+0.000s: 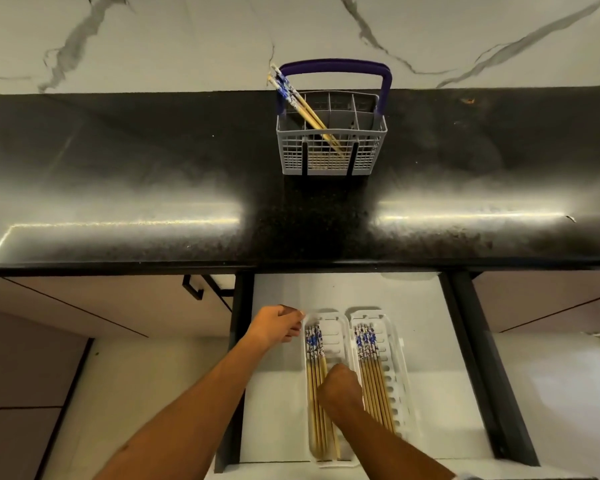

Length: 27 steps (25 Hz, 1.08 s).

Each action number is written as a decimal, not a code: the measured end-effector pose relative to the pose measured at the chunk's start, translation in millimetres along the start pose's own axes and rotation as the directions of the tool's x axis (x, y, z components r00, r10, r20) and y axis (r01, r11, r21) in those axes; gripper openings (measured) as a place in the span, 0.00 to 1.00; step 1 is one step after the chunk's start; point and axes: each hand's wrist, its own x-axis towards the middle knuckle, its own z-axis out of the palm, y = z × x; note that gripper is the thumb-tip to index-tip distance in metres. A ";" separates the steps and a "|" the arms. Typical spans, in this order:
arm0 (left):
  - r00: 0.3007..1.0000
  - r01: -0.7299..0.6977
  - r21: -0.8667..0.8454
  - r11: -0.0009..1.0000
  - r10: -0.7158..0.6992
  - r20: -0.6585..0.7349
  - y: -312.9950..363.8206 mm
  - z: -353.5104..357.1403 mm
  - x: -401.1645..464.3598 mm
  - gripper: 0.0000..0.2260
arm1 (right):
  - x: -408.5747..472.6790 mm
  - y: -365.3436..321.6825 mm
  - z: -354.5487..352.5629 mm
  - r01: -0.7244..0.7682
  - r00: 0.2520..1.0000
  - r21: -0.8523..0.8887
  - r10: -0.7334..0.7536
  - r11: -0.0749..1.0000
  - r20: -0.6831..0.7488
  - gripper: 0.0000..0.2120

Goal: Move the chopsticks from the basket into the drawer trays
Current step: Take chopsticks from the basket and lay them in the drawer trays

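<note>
Both hands are working down in the open drawer [413, 341] right now. The left hand [278, 323] is sitting at the far-left corner of the left tray [333, 327], fingers curled onto its rim, and the right hand [340, 386] is curled over the chopsticks in the left tray [314, 393] (can't tell whether it's actually gripping any). The right tray [392, 358] is holding its own row of chopsticks [371, 375]. Far back on the black counter [153, 168], the grey basket [329, 157] is still holding a few chopsticks [291, 95], leaning left out of it.
</note>
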 end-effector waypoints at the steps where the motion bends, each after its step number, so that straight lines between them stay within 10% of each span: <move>1: 1.000 0.002 -0.008 1.000 -0.002 -0.007 0.6 -1.8 -0.2 0.12 | 1.0 -3.0 1.4 -0.004 1.000 -0.024 0.004 1.000 -0.009 0.07; 27: 1.000 0.022 -0.063 0.998 -0.022 0.009 2.9 -15.4 -5.4 0.12 | -4.7 3.1 17.5 0.125 0.980 -0.246 -0.158 0.961 -0.118 0.13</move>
